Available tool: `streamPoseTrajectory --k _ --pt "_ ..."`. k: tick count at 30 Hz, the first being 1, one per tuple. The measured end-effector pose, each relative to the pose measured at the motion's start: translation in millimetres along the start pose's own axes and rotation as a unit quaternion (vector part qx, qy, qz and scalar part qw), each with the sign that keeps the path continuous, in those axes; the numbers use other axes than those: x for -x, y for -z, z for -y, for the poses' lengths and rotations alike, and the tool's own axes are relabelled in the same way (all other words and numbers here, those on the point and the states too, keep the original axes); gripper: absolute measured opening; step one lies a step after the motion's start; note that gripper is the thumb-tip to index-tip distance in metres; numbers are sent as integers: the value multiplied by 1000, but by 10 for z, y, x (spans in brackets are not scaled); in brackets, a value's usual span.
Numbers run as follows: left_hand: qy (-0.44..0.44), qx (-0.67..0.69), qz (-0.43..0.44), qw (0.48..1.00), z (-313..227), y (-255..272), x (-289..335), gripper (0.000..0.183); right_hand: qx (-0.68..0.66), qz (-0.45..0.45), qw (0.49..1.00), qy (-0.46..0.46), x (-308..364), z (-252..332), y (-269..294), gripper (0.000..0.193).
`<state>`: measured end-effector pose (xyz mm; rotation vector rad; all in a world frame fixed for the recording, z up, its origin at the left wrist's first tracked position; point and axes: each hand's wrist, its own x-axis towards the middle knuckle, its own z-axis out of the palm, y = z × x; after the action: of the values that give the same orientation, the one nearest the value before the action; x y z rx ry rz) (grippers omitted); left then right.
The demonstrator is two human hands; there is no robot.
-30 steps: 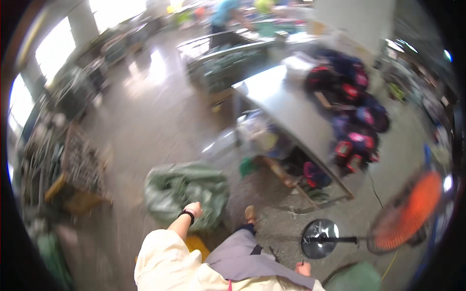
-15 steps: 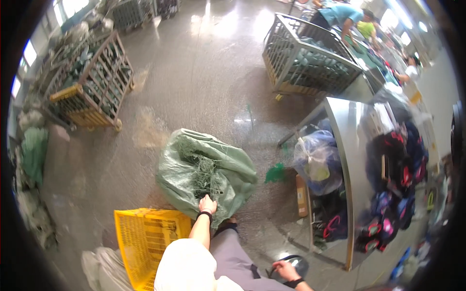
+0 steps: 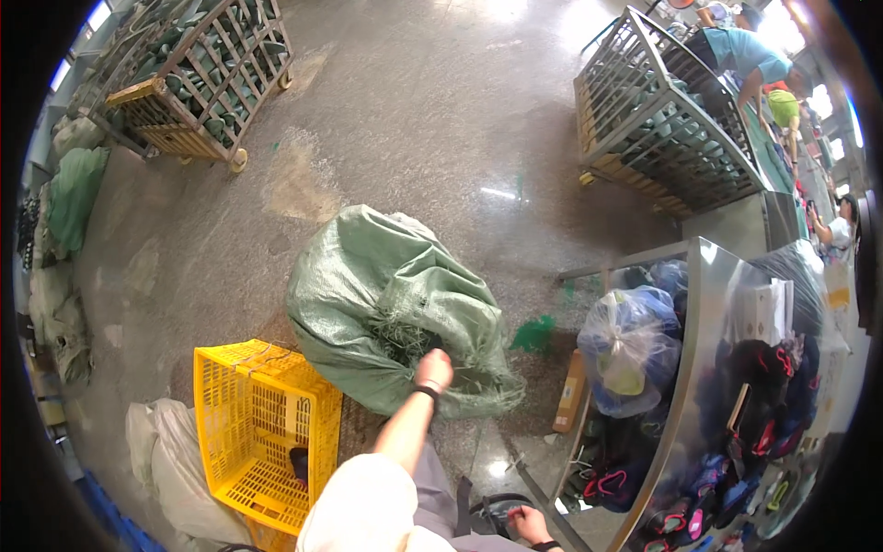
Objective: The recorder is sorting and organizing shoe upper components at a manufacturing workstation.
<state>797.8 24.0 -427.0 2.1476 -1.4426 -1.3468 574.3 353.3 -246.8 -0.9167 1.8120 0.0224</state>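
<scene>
A large green woven sack [image 3: 368, 248] lies crumpled on the floor in front of me, its mouth frayed into loose strands. My left hand [image 3: 435, 370] is closed on the frayed edge of the sack's mouth; a dark patch shows beside the fingers, too unclear to name. Low in the picture, my right hand [image 3: 529, 525] hangs with loosely bent fingers and nothing visible in it. A black rounded object [image 3: 497, 508] is beside that hand, mostly hidden. To the left of the sack, a yellow plastic crate [image 3: 317, 419] is tipped with its opening showing and a small dark item inside.
A metal table [image 3: 685, 386] on the right carries shoes, with a clear plastic bag [image 3: 630, 354] beneath its top. Wheeled cage carts stand far left [image 3: 207, 78] and far right [image 3: 662, 120]. A person in blue [image 3: 740, 53] bends behind the right cart. Pale sacks [image 3: 175, 460] lie beyond the crate.
The view has shifted, lowering the table and raising the carts. The sack has folded over and its mouth now lies nearer me, to the right. My left hand stays on it.
</scene>
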Motion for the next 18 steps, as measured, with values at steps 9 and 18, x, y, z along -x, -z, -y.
streamPoseTrajectory --k 9,18 --pt "-86 -466 -206 856 0 1917 -539 25 -123 111 986 -35 -247 484 137 16" --pt "-37 -253 -308 916 -361 2363 -1010 41 7 89 993 -76 -246 182 263 16"
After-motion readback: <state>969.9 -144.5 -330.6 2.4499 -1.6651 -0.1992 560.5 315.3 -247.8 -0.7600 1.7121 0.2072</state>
